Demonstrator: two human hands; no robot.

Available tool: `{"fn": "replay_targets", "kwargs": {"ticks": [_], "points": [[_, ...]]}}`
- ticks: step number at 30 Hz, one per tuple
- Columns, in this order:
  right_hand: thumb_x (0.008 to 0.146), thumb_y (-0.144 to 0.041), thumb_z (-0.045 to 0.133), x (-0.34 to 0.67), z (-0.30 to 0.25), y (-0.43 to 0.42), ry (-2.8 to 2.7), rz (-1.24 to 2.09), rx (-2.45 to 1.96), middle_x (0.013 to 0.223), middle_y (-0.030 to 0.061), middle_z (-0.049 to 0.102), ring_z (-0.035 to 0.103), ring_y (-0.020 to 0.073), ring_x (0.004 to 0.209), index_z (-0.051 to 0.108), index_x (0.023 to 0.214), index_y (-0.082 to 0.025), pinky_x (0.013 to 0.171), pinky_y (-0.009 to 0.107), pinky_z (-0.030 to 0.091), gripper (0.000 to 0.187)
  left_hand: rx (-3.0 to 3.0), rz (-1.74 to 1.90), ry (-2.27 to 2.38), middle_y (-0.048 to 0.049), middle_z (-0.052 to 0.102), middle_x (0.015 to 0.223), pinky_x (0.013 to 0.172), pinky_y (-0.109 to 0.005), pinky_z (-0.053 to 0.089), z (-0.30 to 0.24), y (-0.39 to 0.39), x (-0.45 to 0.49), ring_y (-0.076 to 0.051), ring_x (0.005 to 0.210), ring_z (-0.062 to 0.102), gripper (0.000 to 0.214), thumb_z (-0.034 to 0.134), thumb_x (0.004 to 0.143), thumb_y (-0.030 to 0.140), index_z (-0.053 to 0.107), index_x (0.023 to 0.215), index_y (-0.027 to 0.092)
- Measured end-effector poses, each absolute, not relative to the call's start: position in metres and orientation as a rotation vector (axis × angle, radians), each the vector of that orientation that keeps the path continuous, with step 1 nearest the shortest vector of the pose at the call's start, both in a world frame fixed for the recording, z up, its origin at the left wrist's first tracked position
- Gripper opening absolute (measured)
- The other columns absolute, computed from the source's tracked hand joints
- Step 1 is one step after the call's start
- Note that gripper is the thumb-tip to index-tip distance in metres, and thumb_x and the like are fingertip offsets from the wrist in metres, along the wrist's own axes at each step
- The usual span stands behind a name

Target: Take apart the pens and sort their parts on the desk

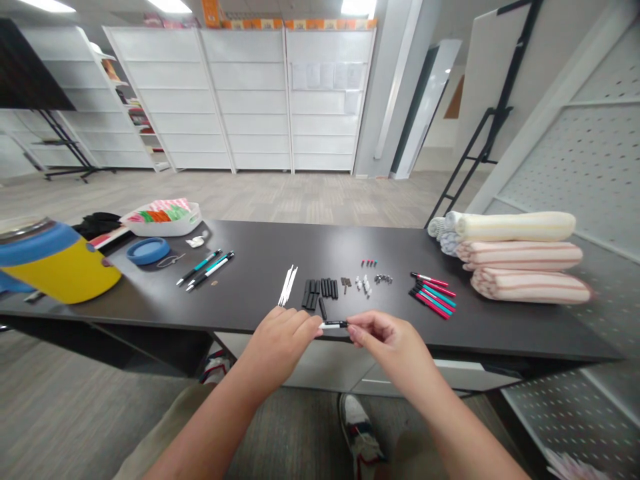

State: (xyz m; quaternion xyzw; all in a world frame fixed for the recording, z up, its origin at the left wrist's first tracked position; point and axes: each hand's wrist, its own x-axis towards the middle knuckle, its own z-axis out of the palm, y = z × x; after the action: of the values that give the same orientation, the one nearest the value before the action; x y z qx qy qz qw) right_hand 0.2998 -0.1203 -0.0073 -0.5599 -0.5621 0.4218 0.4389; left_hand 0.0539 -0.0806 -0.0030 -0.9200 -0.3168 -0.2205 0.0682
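My left hand [285, 337] and my right hand [383, 337] meet over the near edge of the dark table [260, 300]. Between them they pinch a small pen part [334, 325], white on the left and black on the right. Just beyond my hands lie white thin tubes [288, 285], several black pen sleeves [317, 291], small grey and white bits [364, 283] and tiny red and green caps [369, 263]. A row of pink, red and teal pen barrels [434, 295] lies to the right.
Three finished pens [206, 268] lie left of centre, near a blue lid [148, 251] and a white tray of coloured packets [163, 219]. A yellow and blue container [55, 260] stands far left. Rolled towels [520, 257] are stacked at the right.
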Motion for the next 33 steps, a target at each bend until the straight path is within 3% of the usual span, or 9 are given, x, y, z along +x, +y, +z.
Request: {"fn": "replay_targets", "kwargs": {"ticks": [7,26,33], "points": [[0.084,-0.050,0.076,0.295,-0.007,-0.122,-1.362,1.083,-1.346,0.079,0.0044,0.076,0.069,0.0183,0.072,0.079,0.099,-0.020,0.069,0.030,0.055,0.034,-2.735,-0.665,-0.979,-0.0033,0.068,0.090,0.073,-0.038,0.040,-0.004,-0.083,0.048,-0.022,0.077,0.059,0.021,0.049,0.110,0.036,0.063,0.115,0.020],[0.086,-0.054,0.076,0.298,-0.008,-0.121,-1.282,1.023,-1.352,0.079,0.0044,0.074,0.070,0.0185,0.073,0.075,0.102,-0.019,0.070,0.030,0.057,0.039,-2.766,-0.695,-1.013,-0.0037,0.072,0.096,0.077,-0.038,0.041,-0.008,-0.077,0.048,-0.023,0.086,0.063,0.020,0.048,0.110,0.030,0.065,0.116,0.021],[0.092,-0.053,0.070,0.320,0.001,-0.117,-1.343,0.744,-1.462,0.093,0.0064,0.077,0.070,0.0203,0.081,0.076,0.108,-0.021,0.074,0.032,0.055,0.036,-2.765,-0.660,-1.029,-0.0043,0.072,0.098,0.077,-0.038,0.041,-0.007,-0.079,0.048,-0.023,0.086,0.063,0.020,0.048,0.110,0.030,0.064,0.117,0.021]]}}
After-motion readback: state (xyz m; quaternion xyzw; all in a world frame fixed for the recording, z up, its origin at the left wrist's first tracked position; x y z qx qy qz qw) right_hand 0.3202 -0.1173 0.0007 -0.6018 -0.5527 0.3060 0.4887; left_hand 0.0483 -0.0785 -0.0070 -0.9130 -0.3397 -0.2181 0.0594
